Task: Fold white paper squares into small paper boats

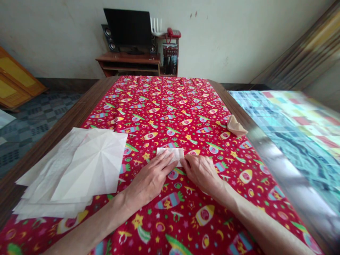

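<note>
I'm seeing the patterned red cloth [143, 106] lying under everything; a ruck in it could be spoiling a crease. The stack of creased sheets [90, 173] is sitting loose near my left forearm [111, 210], which could be snagging and fanning it. My left hand [152, 173] is pressing flat, fingers slightly spread, gripping nothing; uneven pressure could be skewing folds. My right hand [203, 171] is curling at the right edge; I'm not managing to tell whether it's pinching. Between them, the folded white paper [180, 152] is risking a slip on soft fabric. The crumpled tan piece [236, 127] is resting well apart, rightward.
</note>
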Demonstrator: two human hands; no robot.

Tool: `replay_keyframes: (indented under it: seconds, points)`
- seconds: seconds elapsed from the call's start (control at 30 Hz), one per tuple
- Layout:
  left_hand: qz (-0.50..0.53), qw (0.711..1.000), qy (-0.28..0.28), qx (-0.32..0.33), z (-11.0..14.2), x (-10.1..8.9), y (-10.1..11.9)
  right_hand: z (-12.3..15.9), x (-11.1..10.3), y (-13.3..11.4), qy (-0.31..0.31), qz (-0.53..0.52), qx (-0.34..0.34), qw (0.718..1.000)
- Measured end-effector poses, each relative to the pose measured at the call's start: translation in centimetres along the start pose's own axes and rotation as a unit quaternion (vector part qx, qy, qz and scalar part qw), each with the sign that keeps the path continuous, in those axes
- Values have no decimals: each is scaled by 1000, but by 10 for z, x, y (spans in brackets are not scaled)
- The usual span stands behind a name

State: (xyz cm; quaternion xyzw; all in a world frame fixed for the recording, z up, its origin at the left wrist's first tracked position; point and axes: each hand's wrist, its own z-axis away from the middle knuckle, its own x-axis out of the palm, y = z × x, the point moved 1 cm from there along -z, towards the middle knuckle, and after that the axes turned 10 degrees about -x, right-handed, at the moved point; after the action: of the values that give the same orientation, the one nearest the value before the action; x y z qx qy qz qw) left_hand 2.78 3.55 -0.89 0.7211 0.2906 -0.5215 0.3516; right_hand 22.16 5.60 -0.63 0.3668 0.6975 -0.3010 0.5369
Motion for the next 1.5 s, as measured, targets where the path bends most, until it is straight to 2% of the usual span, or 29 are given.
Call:
replay_keyframes:
  seconds: [0.17,0.3,0.4,0.5,0.63,0.77,0.9,1.1,1.23,1.37,1.5]
  points:
    - [-5,1000,-14,-7,0,0,5,-1,1,0,8,-13,6,1000]
    - [6,1000,-6,-10,0,-1,6,5,-1,-2,50,-81,6,995]
    - [14,1000,-3,-9,0,-3,7,16,-4,-9,95,-140,-66,983]
    - [16,1000,3,-8,0,-3,8,29,-5,-16,113,-138,-164,970]
    - [10,1000,18,-11,0,1,7,37,-2,-20,70,-109,-218,967]
    - [-3,1000,5,-5,2,-1,5,41,-5,-15,11,-94,-214,972]
    - [-24,1000,-16,-11,9,-6,-2,46,-10,-9,-2,-80,-216,973]
    - [-65,997,-28,-19,27,-14,-14,44,-10,-9,31,-45,-219,974]
    - [-75,997,-8,-22,35,-16,-14,37,-9,-12,74,-9,-245,967]
    - [-54,998,25,-26,28,-12,-5,31,-9,-14,97,21,-267,958]
    - [-30,999,11,-1,10,-6,3,28,-9,-13,91,-10,-256,962]
